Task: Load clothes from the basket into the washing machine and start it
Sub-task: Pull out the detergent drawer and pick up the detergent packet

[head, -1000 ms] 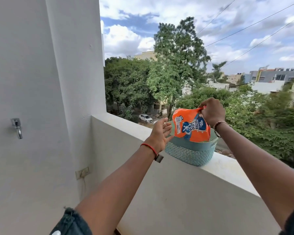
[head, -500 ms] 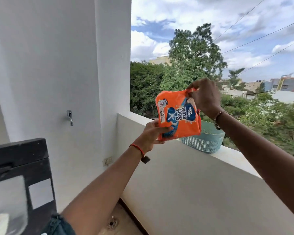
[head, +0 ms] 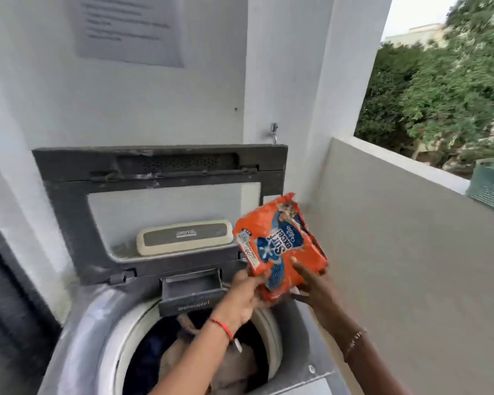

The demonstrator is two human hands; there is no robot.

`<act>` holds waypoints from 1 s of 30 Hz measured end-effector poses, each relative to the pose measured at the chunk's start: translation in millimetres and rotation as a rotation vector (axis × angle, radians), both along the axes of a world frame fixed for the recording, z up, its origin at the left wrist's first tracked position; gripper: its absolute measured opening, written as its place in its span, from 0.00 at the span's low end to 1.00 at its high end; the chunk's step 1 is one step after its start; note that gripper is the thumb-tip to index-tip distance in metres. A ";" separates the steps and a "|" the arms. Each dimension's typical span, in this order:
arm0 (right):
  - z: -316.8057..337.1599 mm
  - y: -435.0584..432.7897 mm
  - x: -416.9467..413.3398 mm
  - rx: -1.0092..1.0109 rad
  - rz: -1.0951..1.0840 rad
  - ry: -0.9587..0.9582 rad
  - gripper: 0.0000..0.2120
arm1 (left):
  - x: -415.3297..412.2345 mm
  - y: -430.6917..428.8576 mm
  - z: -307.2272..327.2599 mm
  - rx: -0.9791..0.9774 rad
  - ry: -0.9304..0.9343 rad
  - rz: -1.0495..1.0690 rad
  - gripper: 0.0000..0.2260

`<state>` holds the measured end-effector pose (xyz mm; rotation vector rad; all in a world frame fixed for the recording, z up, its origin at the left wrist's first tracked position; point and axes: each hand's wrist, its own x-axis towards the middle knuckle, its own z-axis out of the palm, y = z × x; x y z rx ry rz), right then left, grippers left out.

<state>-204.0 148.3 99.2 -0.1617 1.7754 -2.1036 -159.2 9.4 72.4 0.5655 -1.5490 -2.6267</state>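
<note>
1. Nearest, the tub of the washing machine (head: 103, 323) held clothes (head: 166, 357), tan and dark blue cloth lying below its rim. From that I judged the loading done or nearly done, with adding detergent as the step in hand.
2. The left grip (head: 244, 297) hung over the rear right of the tub's mouth. Its fingers curled round the lower left corner of the detergent packet (head: 280, 246).
3. The right grip (head: 311, 289) sat just beside it, with the thumb on the packet's front face and the fingers behind its bottom edge. Both grips clasped the same packet.
4. The orange packet stood tilted above the grips, over the machine's rear right corner, with its print upside down. Its far upper edge looked ragged, but I could not tell whether it was torn open.
5. The detergent drawer (head: 190, 286) jutted out at the rear edge of the tub opening, below and left of the packet and apart from it. The next move likely called for tipping the packet's open end over that drawer, pouring without spilling on the deck, then lowering the lid (head: 69, 212) and starting the wash.
6. The lid stood upright against the wall, with a pale oblong case (head: 183, 240) on it.
7. Farthest, a teal basket (head: 491, 192) sat on the parapet ledge, well apart from the machine, its contents hidden.
</note>
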 end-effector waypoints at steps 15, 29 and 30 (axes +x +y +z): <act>-30.2 -118.3 9.2 0.219 0.111 0.315 0.13 | 39.9 -74.4 -53.6 0.491 -0.184 0.227 0.09; -34.2 -145.4 -18.7 0.366 0.294 0.587 0.16 | 28.4 -87.0 -63.7 0.552 -0.165 0.254 0.06; -33.7 -146.7 -19.3 0.368 0.308 0.585 0.16 | 28.1 -87.5 -64.7 0.554 -0.166 0.251 0.06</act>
